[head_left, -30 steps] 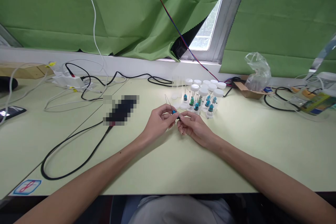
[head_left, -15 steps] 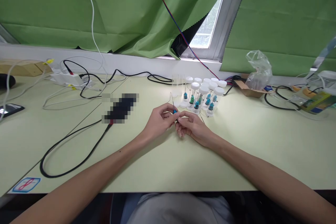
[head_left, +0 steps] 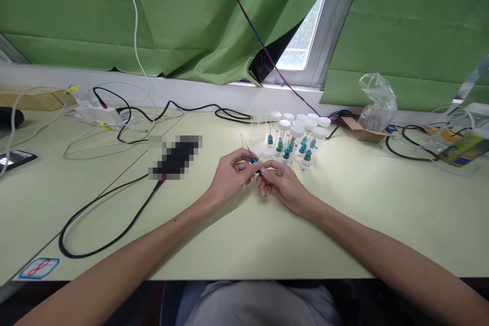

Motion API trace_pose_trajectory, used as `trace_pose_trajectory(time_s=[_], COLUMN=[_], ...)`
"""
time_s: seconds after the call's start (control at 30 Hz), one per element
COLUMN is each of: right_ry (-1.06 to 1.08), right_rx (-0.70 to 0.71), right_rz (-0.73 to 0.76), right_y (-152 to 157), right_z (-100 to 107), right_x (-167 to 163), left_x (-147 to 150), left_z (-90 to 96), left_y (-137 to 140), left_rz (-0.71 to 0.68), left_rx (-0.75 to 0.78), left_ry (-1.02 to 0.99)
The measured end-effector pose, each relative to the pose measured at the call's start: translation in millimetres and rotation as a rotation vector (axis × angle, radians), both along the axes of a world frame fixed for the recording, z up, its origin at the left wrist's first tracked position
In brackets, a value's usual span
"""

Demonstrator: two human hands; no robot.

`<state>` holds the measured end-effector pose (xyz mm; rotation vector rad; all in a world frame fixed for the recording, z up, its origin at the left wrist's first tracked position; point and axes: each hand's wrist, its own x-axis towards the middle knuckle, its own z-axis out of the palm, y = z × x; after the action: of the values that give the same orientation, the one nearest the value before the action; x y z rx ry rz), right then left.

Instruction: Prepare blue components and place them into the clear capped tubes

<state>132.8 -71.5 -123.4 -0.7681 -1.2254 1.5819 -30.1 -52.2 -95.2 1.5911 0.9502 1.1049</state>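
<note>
Between the fingertips of both hands is a small blue piece with thin wires [head_left: 254, 161], its darker lower end mostly covered by fingers. My left hand [head_left: 231, 175] pinches it from the left, thumb against the fingers. From the other side my right hand [head_left: 283, 183] pinches at its lower end, fingers curled. A bent thin wire rises from the piece to the upper left. Just beyond my hands stand several clear tubes with white caps [head_left: 284, 125], holding similar blue and green pieces with wires.
Clear uncapped tubes [head_left: 259, 116] stand left of the capped group. A black cable [head_left: 87, 207] loops across the left of the table around a blurred-out dark object [head_left: 175, 158]. At the back right sit a cardboard box [head_left: 362, 131] with a plastic bag and a yellow-green labelled container [head_left: 464, 145].
The bent wire above my fingers has swung to the left, so the piece looks turned or tilted. Both hands stay almost in place, still pinching it.
</note>
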Motion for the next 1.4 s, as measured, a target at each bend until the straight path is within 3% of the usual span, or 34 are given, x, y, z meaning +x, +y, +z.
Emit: trace_pose_trajectory(time_s=[0.7, 1.17, 1.4], right_ry=[0.045, -0.012, 0.037], right_rx=[-0.058, 0.092, -0.001], right_rz=[-0.084, -0.169, -0.093], right_y=[0.6, -1.5, 1.2], right_z=[1.1, -0.4, -4.3], right_x=[0.8, -3.2, -1.9], left_x=[-1.2, 0.5, 0.5], left_z=[1.2, -5.6, -6.7], left_y=[-0.1, 3.9, 3.5], left_rz=[-0.056, -0.023, -0.034], left_rx=[-0.067, -0.082, -0.054], left_ry=[-0.028, -0.105, -0.096])
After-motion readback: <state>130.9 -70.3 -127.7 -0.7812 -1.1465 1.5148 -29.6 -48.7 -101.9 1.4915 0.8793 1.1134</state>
